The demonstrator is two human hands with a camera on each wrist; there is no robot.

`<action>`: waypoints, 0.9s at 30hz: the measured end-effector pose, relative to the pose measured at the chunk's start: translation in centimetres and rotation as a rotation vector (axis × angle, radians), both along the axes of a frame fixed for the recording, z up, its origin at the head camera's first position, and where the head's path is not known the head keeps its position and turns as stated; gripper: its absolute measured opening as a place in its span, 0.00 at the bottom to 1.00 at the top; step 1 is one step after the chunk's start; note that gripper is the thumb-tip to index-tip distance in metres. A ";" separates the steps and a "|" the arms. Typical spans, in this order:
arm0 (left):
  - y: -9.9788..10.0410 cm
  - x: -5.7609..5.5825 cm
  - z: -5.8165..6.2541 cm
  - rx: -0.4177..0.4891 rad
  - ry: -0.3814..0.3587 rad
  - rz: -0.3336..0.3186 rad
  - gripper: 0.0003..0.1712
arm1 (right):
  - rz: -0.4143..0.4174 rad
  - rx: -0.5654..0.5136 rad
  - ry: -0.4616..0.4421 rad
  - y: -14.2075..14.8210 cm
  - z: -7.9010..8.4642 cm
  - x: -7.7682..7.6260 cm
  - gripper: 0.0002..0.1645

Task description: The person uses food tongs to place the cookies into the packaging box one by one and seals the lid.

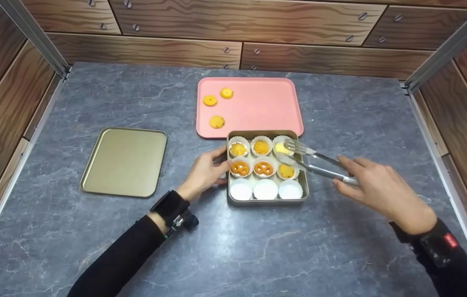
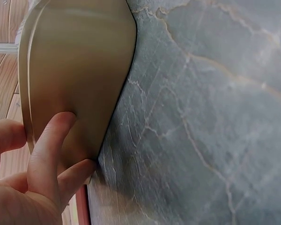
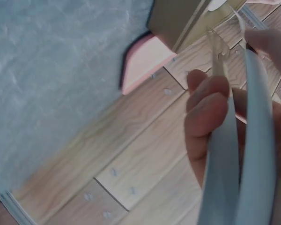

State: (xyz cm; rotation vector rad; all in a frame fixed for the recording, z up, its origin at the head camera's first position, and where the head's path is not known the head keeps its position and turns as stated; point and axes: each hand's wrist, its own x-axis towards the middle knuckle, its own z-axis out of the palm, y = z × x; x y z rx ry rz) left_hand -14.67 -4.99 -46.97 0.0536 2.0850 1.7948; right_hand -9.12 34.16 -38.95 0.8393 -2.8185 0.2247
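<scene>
A gold tin (image 1: 235,202) holds white paper cups in rows. The back row has yellow cookies, among them a swirl cookie (image 1: 260,147); in the middle row are two pretzels (image 1: 263,168) and a round cookie (image 1: 286,170). Three front cups (image 1: 265,189) show only white paper. My left hand (image 1: 204,170) rests its fingertips against the tin's left wall, seen close up in the left wrist view. With my right hand (image 1: 376,187) I grip metal tongs (image 1: 320,171); their tips are spread over the back right cup, around a yellow cookie (image 1: 281,148) they partly cover.
Behind the tin lies a pink tray (image 1: 258,107) with three yellow cookies, one of them a round cookie (image 1: 217,121), on its left side. A gold lid (image 1: 126,161) lies to the left on the grey marbled table (image 1: 225,247). Wood-patterned panels (image 1: 175,49) enclose the back and sides.
</scene>
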 end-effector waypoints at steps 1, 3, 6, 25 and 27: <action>0.0 0.0 0.0 -0.001 -0.001 0.001 0.38 | -0.010 -0.023 -0.021 0.0 -0.2 -0.2 0.39; 0.1 0.0 0.0 0.006 -0.008 0.007 0.38 | -0.023 -0.064 -0.049 -0.1 -0.4 -0.5 0.42; 0.1 0.1 -0.1 0.015 -0.020 0.016 0.38 | -0.033 -0.105 -0.073 -0.5 -0.9 -1.2 0.44; 0.2 -0.1 -0.3 -0.038 0.008 0.016 0.38 | -0.195 -0.345 0.093 -5.2 -3.0 -6.7 0.34; 0.1 -0.1 -0.2 -0.037 0.016 0.012 0.38 | -0.193 -0.347 0.090 -5.9 -3.1 -7.5 0.33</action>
